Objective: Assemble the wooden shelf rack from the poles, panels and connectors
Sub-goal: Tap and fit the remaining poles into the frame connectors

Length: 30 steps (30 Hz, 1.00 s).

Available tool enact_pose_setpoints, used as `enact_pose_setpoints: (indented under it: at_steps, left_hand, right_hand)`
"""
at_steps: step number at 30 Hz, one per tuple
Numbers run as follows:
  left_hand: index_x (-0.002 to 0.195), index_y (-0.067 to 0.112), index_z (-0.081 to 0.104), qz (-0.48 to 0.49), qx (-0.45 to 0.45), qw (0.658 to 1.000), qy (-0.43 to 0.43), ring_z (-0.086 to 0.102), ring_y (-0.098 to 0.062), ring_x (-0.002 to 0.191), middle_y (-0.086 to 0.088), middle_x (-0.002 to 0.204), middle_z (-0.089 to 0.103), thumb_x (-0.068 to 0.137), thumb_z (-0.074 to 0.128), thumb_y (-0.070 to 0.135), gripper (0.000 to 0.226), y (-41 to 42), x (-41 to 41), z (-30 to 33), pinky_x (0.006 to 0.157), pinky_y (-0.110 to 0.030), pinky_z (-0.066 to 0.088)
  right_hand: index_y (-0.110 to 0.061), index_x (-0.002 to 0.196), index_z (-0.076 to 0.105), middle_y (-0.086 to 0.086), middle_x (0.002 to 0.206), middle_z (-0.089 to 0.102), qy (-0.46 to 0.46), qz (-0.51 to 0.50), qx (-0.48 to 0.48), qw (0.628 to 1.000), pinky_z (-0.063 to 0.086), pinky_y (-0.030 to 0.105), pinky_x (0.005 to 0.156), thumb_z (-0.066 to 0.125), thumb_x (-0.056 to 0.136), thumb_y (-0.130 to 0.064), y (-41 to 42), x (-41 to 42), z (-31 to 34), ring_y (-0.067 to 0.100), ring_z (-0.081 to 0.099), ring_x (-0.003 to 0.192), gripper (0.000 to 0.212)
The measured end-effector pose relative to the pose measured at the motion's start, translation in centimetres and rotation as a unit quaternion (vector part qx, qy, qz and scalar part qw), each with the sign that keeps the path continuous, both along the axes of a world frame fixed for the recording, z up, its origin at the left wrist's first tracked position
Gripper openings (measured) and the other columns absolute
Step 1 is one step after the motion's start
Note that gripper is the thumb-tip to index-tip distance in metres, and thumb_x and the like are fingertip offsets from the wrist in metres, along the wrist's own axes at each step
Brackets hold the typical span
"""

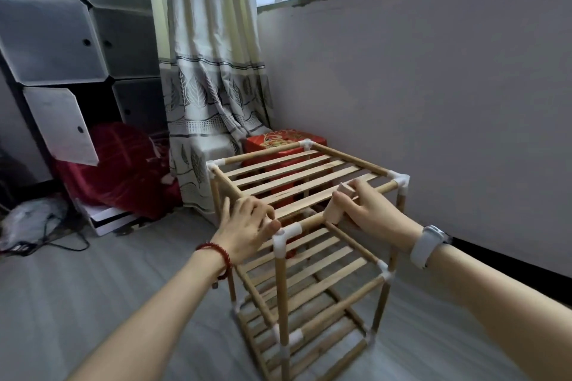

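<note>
The wooden shelf rack stands upright on the floor with three slatted tiers, round poles and white corner connectors. My left hand rests on the top tier's left front pole, fingers curled over it near the front corner connector. My right hand grips the top front pole and also holds a pale wooden block against it. The lower tiers show below between my forearms.
A red patterned box sits behind the rack under a leaf-print curtain. A cube cabinet with an open door and a red bundle stands at left. Cables and a plastic bag lie on the floor. Grey wall at right.
</note>
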<state>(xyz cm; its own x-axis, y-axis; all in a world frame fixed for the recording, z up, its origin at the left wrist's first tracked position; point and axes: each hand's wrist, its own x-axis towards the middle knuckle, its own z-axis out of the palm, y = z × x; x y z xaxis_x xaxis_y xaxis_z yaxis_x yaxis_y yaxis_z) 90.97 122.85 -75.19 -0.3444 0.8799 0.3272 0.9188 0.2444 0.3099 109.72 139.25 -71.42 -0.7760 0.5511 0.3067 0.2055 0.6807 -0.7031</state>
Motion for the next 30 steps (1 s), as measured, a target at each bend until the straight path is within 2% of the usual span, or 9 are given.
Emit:
enact_pose_setpoints:
  at_steps: [5, 7, 10, 16, 19, 22, 26, 28, 30]
  left_hand:
    - [0.123, 0.024, 0.037, -0.006, 0.015, 0.996, 0.093, 0.033, -0.018, 0.107, 0.002, 0.106, 0.036, 0.063, -0.029, 0.076, 0.103, 3.7, 7.4, -0.9, 0.108, -0.04, 0.01]
    - [0.13, 0.028, 0.032, -0.024, 0.013, 0.993, 0.115, 0.033, -0.018, 0.108, 0.0, 0.111, 0.036, 0.071, -0.018, 0.071, 0.088, 5.8, 10.5, -1.1, 0.1, -0.034, 0.013]
    - [0.137, 0.031, 0.027, -0.061, 0.02, 0.99, 0.122, 0.033, -0.019, 0.111, 0.001, 0.12, 0.037, 0.092, 0.011, 0.054, 0.053, 9.5, 14.7, -1.1, 0.093, -0.034, 0.017]
    - [0.137, 0.023, 0.038, -0.143, 0.032, 0.969, 0.198, 0.042, -0.024, 0.115, -0.005, 0.117, 0.053, 0.098, 0.035, 0.032, 0.041, 15.6, 20.1, 0.3, 0.09, -0.034, 0.033]
    - [0.129, 0.022, 0.044, -0.109, 0.014, 0.97, 0.216, 0.041, -0.024, 0.122, -0.005, 0.125, 0.051, 0.097, 0.031, 0.044, 0.041, 17.1, 21.0, 0.1, 0.102, -0.038, 0.027]
    - [0.118, 0.023, 0.049, -0.1, 0.014, 0.974, 0.203, 0.054, -0.02, 0.103, 0.0, 0.116, 0.056, 0.098, 0.023, 0.047, 0.041, 18.0, 21.5, 0.0, 0.069, -0.032, 0.039]
    - [0.121, 0.027, 0.048, -0.099, 0.008, 0.974, 0.204, 0.058, -0.019, 0.092, 0.003, 0.112, 0.057, 0.099, 0.02, 0.046, 0.041, 18.2, 21.4, -0.2, 0.059, -0.029, 0.034]
    - [0.121, 0.027, 0.048, -0.093, 0.012, 0.973, 0.212, 0.058, -0.019, 0.091, 0.003, 0.111, 0.057, 0.099, 0.02, 0.046, 0.04, 18.5, 21.7, 0.0, 0.058, -0.029, 0.033]
    - [0.119, 0.027, 0.049, -0.091, 0.016, 0.972, 0.216, 0.059, -0.02, 0.089, 0.003, 0.109, 0.058, 0.099, 0.02, 0.046, 0.04, 18.7, 22.1, 0.2, 0.058, -0.029, 0.033]
  right_hand:
    - [-0.02, 0.09, 0.047, -0.006, 0.081, 0.06, -0.041, -0.076, 0.078, 0.993, 0.046, 0.026, 0.059, 0.046, 0.093, -0.041, 2.2, 4.0, 0.4, 0.01, 0.059, 0.072, 0.021]
    - [-0.006, 0.101, 0.047, -0.004, 0.082, 0.06, -0.064, -0.124, 0.093, 0.986, 0.045, 0.033, 0.064, 0.045, 0.091, -0.036, 3.5, 6.4, 0.6, 0.019, 0.058, 0.076, 0.031]
    - [-0.015, 0.081, 0.04, -0.001, 0.076, 0.057, -0.063, -0.208, 0.106, 0.97, 0.039, 0.035, 0.061, 0.045, 0.09, -0.039, 5.4, 10.3, 1.1, 0.027, 0.055, 0.075, 0.027]
    - [-0.009, 0.096, 0.041, 0.002, 0.086, 0.06, -0.17, -0.301, 0.195, 0.918, 0.037, 0.035, 0.067, 0.037, 0.096, -0.043, 8.3, 15.9, 3.4, 0.028, 0.052, 0.078, 0.034]
    - [-0.015, 0.094, 0.035, 0.0, 0.081, 0.061, -0.083, -0.351, 0.273, 0.892, 0.034, 0.035, 0.068, 0.035, 0.095, -0.045, 9.5, 17.2, 7.0, 0.031, 0.055, 0.078, 0.031]
    - [-0.02, 0.091, 0.034, 0.002, 0.081, 0.07, 0.119, -0.385, 0.229, 0.886, 0.037, 0.035, 0.07, 0.036, 0.091, -0.046, 9.7, 18.1, 7.6, 0.033, 0.059, 0.077, 0.026]
    - [-0.013, 0.096, 0.038, 0.01, 0.088, 0.066, -0.152, -0.334, 0.206, 0.907, 0.043, 0.039, 0.07, 0.04, 0.096, -0.037, 7.8, 18.5, 0.1, 0.037, 0.061, 0.085, 0.024]
    - [-0.016, 0.092, 0.034, 0.003, 0.075, 0.062, -0.13, -0.338, 0.241, 0.9, 0.036, 0.036, 0.064, 0.039, 0.096, -0.04, 9.0, 19.1, 2.3, 0.034, 0.06, 0.081, 0.025]
    - [-0.02, 0.089, 0.033, -0.005, 0.066, 0.058, 0.019, -0.384, 0.235, 0.893, 0.034, 0.035, 0.064, 0.039, 0.094, -0.045, 10.7, 19.8, 6.2, 0.031, 0.058, 0.074, 0.026]
